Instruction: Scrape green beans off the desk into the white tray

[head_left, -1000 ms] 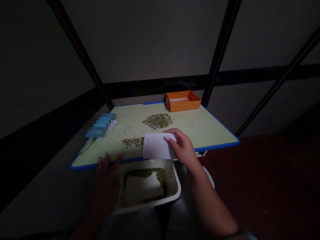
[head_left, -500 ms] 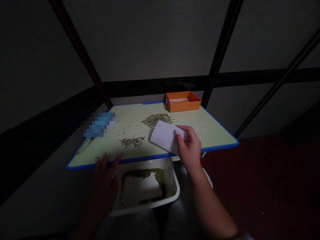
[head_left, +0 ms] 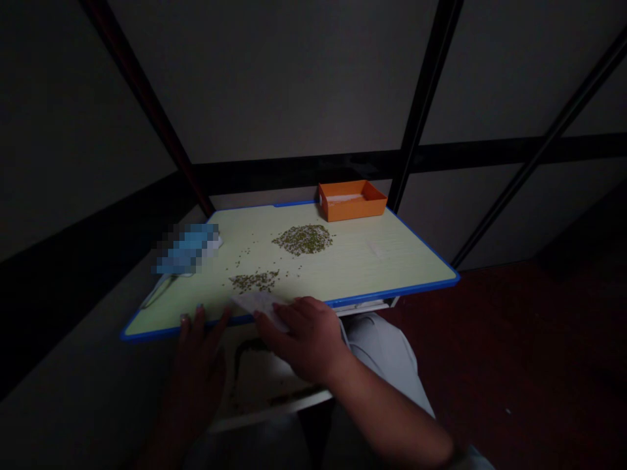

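Observation:
My right hand (head_left: 304,336) is closed on a white card (head_left: 258,304), held low and nearly flat at the near edge of the pale green table (head_left: 392,261), above the white tray (head_left: 274,408) in my lap. My left hand (head_left: 200,359) lies with fingers spread on the tray's left rim, its fingertips touching the table's blue edge. Small green beans lie in a near pile (head_left: 253,281) just beyond the card and a bigger far pile (head_left: 302,239). More beans line the tray's inside, mostly hidden by my right hand.
An orange box (head_left: 351,200) stands at the table's far edge. A blue blurred object (head_left: 187,249) lies at the left. Dark metal bars (head_left: 421,98) rise behind the table against a wall. Dark red floor lies to the right.
My right hand has brought the card from above the table's middle down and left to the near edge, over the tray. The left hand has stayed put.

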A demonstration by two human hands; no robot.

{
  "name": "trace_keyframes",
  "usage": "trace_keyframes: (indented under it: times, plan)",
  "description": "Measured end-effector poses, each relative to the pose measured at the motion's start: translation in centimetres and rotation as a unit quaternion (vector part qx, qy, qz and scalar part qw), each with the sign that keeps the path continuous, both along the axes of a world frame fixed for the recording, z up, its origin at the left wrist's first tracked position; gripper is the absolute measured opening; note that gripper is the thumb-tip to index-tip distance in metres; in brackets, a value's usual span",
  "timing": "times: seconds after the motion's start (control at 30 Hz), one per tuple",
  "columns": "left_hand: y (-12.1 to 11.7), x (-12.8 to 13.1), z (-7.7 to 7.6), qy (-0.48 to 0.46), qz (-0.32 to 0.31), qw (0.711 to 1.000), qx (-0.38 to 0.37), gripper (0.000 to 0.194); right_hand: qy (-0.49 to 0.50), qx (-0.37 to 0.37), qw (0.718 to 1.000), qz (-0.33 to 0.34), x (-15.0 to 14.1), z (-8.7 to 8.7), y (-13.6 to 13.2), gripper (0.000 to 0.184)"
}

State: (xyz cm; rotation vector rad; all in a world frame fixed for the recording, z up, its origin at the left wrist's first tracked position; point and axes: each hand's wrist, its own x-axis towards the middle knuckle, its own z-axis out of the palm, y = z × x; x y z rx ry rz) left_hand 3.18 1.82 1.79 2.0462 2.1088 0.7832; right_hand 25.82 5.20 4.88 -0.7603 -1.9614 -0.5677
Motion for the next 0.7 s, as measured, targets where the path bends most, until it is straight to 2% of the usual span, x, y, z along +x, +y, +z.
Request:
trace_keyframes:
  times: [0.23, 0.33, 0.5, 0.7]
  plan:
    - [0.1, -0.1, -0.3, -0.004, 0.005, 1.000, 0.007, 0.052, 0.023, -0.001, 1.000, -0.015, 0.4, -1.5, -0.3, 0.021]
    - [0.1, -0.3, -0.4, 0.002, 0.003, 1.000, -0.002, 0.053, 0.021, -0.024, 0.999, -0.008, 0.6, -1.2, -0.6, 0.018]
    - [0.2, -1.0, -1.0, 0.027, 0.000, 0.999, 0.021, 0.058, -0.054, -0.087, 0.995, 0.007, 1.0, -0.4, -0.8, 0.019]
    - [0.6, -1.6, -1.3, 0.028, -0.002, 1.000, -0.004, 0.055, -0.038, -0.074, 0.996, 0.029, 1.2, 0.0, -0.9, 0.016]
